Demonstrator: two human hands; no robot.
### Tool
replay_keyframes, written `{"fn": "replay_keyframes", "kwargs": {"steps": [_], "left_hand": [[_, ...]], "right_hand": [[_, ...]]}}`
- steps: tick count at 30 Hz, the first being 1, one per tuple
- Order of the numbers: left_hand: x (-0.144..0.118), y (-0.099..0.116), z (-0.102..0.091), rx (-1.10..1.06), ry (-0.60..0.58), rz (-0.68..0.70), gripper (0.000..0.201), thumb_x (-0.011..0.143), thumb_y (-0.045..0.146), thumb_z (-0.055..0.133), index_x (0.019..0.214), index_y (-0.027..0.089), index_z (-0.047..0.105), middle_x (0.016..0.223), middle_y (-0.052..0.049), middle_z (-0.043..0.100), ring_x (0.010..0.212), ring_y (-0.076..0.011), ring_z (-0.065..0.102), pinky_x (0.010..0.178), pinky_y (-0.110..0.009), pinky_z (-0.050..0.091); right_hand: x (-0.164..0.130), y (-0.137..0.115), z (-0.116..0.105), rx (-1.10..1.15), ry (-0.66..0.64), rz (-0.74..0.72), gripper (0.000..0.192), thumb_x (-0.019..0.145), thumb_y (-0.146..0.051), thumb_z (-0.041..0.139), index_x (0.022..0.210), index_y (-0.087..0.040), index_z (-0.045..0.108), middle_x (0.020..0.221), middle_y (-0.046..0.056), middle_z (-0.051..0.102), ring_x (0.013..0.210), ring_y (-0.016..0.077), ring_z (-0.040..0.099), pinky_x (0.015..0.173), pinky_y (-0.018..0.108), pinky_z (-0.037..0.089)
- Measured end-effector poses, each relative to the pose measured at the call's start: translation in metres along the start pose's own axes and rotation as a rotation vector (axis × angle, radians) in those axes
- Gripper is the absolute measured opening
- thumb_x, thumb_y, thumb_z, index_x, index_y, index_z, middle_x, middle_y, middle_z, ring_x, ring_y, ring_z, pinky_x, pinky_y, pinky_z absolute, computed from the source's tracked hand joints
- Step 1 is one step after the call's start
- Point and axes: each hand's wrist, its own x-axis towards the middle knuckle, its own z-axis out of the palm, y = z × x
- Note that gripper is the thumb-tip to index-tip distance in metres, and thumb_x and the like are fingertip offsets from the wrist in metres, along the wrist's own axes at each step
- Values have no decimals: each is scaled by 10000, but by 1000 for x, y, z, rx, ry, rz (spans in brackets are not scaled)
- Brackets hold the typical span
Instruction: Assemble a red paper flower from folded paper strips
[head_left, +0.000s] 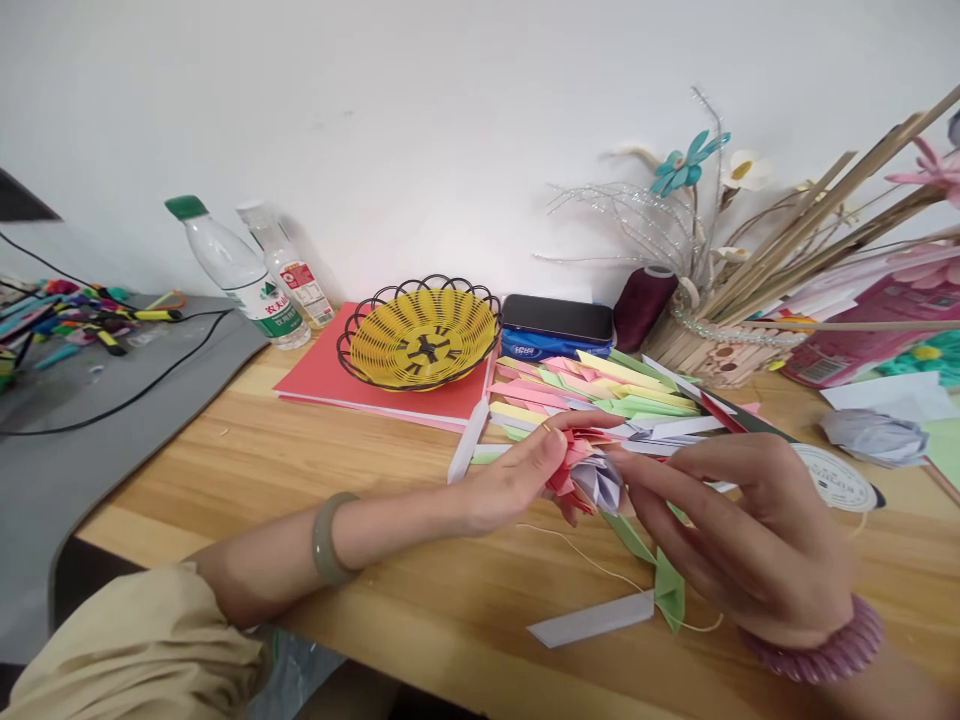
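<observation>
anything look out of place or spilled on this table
No spill shows. Slightly odd: a pale paper strip lies near the front edge of the table, apart from the colourful paper pile.

The folded paper piece (pixel 590 478) is showing matt, creased surfaces. The tabletop (pixel 420 570) is presenting smooth, grained wood. The basket (pixel 367 345) is displaying a ridged weave. The green-capped bottle (pixel 234 268) is exhibiting clear, glossy plastic.

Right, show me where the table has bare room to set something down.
Bare wood lies between the red paper, grey mat and left forearm; another patch lies between that forearm and the loose white strip. It's crowded around the left hand and right hand: folded pieces behind, green paper nearer.
</observation>
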Motion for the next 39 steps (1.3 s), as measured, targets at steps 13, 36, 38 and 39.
{"fn": "replay_keyframes", "kwargs": {"steps": [13, 36, 38, 39], "left_hand": [[0, 0, -1, 61, 53, 18, 493, 840, 560, 315, 1198, 237, 420, 848, -37, 537, 697, -115, 515, 636, -240, 440], [-1, 7, 0, 107, 66, -54, 623, 737, 650, 414, 1167, 204, 343, 763, -11, 511, 606, -92, 489, 588, -238, 435], [1, 5, -1, 129, 119, -83, 615, 728, 701, 334, 1013, 164, 431, 691, -9, 525, 558, -95, 494, 536, -232, 426], [2, 4, -2, 156, 141, -111, 621, 724, 721, 289, 915, 154, 455, 645, -7, 523, 535, -98, 495, 518, -231, 422]], "right_hand": [[6, -3, 0, 188, -106, 104, 273, 767, -57, 550, 970, -233, 594, 766, 19, 465, 675, 138, 472, 544, 282, 428], [4, -1, 10, 203, -36, 284, 250, 758, -85, 596, 949, -245, 576, 750, 21, 490, 689, 159, 483, 576, 310, 398], [4, -1, 9, 219, -30, 293, 297, 751, -85, 606, 986, -264, 575, 786, 23, 493, 712, 159, 498, 584, 308, 410], [4, -2, 9, 231, -36, 289, 307, 751, -90, 606, 997, -270, 572, 797, 24, 499, 722, 160, 503, 590, 309, 415]]}}
